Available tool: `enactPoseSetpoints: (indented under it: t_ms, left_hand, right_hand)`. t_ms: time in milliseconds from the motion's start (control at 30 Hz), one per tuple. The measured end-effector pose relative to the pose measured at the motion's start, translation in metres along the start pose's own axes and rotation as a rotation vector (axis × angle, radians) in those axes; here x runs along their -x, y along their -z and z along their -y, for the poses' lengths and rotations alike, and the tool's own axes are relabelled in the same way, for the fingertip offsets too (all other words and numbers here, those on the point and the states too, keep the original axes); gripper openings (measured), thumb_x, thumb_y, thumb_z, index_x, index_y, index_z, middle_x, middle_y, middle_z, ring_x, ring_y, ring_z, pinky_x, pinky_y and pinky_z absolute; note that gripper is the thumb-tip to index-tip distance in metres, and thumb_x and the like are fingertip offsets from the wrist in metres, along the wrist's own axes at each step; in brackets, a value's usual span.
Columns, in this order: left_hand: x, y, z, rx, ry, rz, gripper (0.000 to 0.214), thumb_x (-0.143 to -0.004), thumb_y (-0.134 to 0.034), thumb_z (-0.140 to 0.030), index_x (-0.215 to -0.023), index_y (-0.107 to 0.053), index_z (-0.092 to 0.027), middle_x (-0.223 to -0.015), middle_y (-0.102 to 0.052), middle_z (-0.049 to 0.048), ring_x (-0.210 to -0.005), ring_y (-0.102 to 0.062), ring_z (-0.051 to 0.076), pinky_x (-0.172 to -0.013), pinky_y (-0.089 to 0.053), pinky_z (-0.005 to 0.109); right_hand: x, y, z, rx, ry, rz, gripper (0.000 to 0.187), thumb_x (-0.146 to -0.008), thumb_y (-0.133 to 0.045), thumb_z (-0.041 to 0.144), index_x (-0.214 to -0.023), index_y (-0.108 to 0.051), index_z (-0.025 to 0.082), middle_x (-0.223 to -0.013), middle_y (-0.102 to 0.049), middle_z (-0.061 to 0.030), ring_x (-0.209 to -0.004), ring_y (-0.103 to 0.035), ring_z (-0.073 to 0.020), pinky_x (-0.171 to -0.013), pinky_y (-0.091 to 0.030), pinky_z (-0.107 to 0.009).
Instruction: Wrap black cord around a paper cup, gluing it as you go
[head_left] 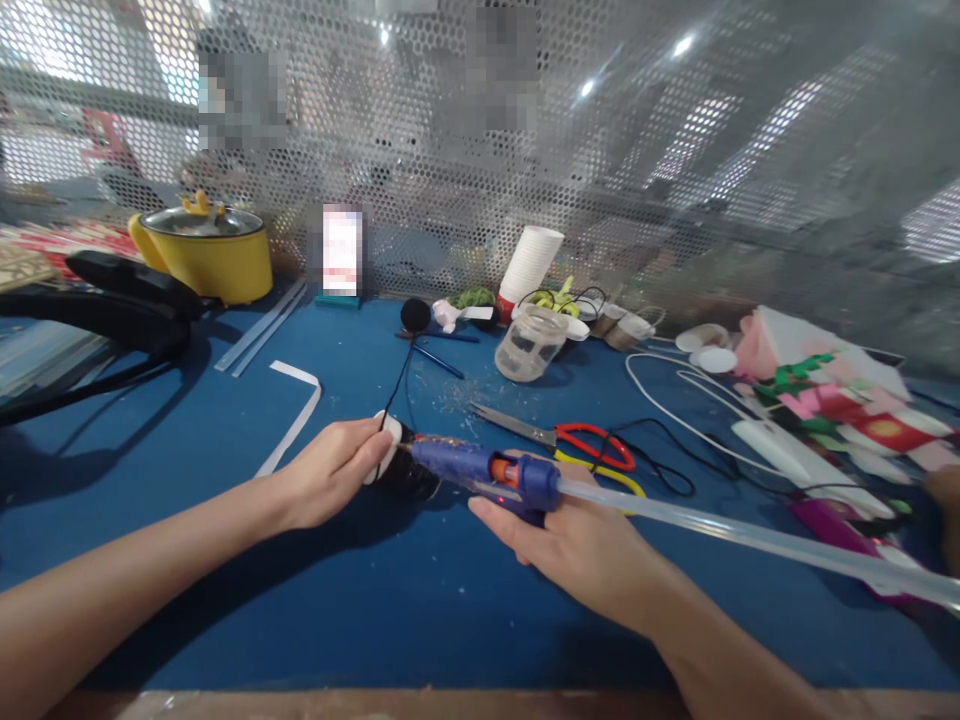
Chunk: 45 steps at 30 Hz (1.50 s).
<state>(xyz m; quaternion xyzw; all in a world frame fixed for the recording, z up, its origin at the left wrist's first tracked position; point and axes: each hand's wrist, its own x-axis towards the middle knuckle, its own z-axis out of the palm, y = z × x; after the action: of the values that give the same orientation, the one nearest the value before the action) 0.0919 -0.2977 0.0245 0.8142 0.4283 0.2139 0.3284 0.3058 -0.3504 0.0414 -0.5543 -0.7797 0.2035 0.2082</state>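
Glue gun (480, 468): mid-desk (375, 620), towards the near edge, nozzle at the round piece (386, 445) on its left.
Scissors (559, 438): just behind the glue gun.
Jar (531, 343): behind the scissors, before the cup stack (531, 262).
Pot (206, 250): far-left corner.

Your right hand (570, 540) grips a blue glue gun (487, 470) with a clear glue stick (750, 540) trailing out of its back toward your right. Its nozzle meets a small white and black piece (394, 455) that your left hand (334, 480) pinches over the blue table (375, 620). Red-handled scissors (570, 435) lie just beyond the gun, and a clear jar (531, 343) stands farther back. A yellow pot (206, 250) sits at the far left, by the perforated screen (637, 150).
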Motion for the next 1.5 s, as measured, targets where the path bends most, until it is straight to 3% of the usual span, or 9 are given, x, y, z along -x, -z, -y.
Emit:
enactPoseSetpoints:
  t_ms: [433, 567, 700, 833, 967, 1267, 1500]
  left_hand:
    - [0.0007, -0.0001, -0.0009, 0.004, -0.01, 0.004, 0.033, -0.086, -0.023, -0.03, -0.059, -0.037, -0.017, -0.056, -0.041, -0.0037, -0.052, -0.037, 0.009, -0.054, -0.032, 0.022]
    - [-0.0003, -0.0001, -0.0004, 0.001, -0.006, -0.001, 0.034, -0.087, -0.023, -0.03, -0.057, -0.034, -0.017, -0.055, -0.039, -0.0043, -0.051, -0.035, 0.008, -0.053, -0.031, 0.022]
    - [-0.0009, 0.0002, -0.0011, 0.007, -0.014, 0.001, 0.034, -0.087, -0.023, -0.03, -0.057, -0.034, -0.017, -0.055, -0.039, -0.0043, -0.052, -0.035, 0.008, -0.054, -0.031, 0.022]
    - [-0.0001, 0.0003, -0.0013, 0.012, -0.009, 0.0, 0.034, -0.086, -0.023, -0.031, -0.057, -0.034, -0.017, -0.055, -0.039, -0.0044, -0.051, -0.035, 0.008, -0.053, -0.031, 0.022]
    - [0.0008, 0.0001, -0.0002, 0.027, -0.009, 0.009, 0.033, -0.086, -0.023, -0.03, -0.06, -0.039, -0.016, -0.057, -0.042, -0.0032, -0.053, -0.037, 0.009, -0.054, -0.032, 0.023]
    - [0.0012, 0.0021, 0.0039, 0.017, -0.003, 0.031, 0.034, -0.086, -0.021, -0.03, -0.068, -0.045, -0.015, -0.062, -0.045, -0.0019, -0.056, -0.04, 0.01, -0.056, -0.034, 0.022]
    - [0.001, 0.0022, 0.0015, 0.013, -0.009, 0.016, 0.031, -0.085, -0.024, -0.029, -0.061, -0.04, -0.016, -0.058, -0.042, -0.0031, -0.054, -0.038, 0.009, -0.053, -0.032, 0.022]
  right_hand:
    - [0.0023, -0.0017, 0.0045, -0.029, 0.106, -0.1, 0.01, -0.075, -0.052, 0.031, -0.071, -0.05, 0.022, -0.063, -0.056, 0.002, -0.055, -0.053, -0.0118, -0.052, -0.042, -0.021]
    - [0.0027, 0.0001, 0.0067, -0.022, 0.102, -0.02, 0.014, -0.076, -0.051, 0.03, -0.065, -0.048, 0.021, -0.058, -0.052, 0.0035, -0.049, -0.048, -0.0099, -0.046, -0.039, -0.02]
    - [0.0033, 0.0003, 0.0077, -0.026, 0.107, -0.069, 0.011, -0.076, -0.051, 0.029, -0.071, -0.05, 0.02, -0.061, -0.053, 0.003, -0.052, -0.05, -0.0102, -0.049, -0.039, -0.02]
    - [0.0038, -0.001, 0.0062, -0.019, 0.118, -0.025, 0.014, -0.076, -0.051, 0.03, -0.066, -0.047, 0.021, -0.059, -0.052, 0.0028, -0.051, -0.049, -0.0105, -0.048, -0.039, -0.02]
    - [0.0011, -0.0017, 0.002, 0.019, 0.13, -0.101, 0.013, -0.077, -0.05, 0.033, -0.072, -0.049, 0.021, -0.063, -0.055, 0.002, -0.054, -0.053, -0.0119, -0.052, -0.041, -0.022]
    - [-0.0024, -0.0013, 0.0025, 0.005, 0.02, -0.044, 0.021, -0.077, -0.049, 0.038, -0.065, -0.048, 0.02, -0.051, -0.052, 0.0038, -0.051, -0.055, -0.0127, -0.049, -0.041, -0.022]
    - [-0.0002, -0.0017, 0.0045, -0.036, 0.004, -0.027, 0.022, -0.077, -0.049, 0.038, -0.063, -0.047, 0.02, -0.052, -0.052, 0.004, -0.048, -0.053, -0.0116, -0.047, -0.041, -0.022]
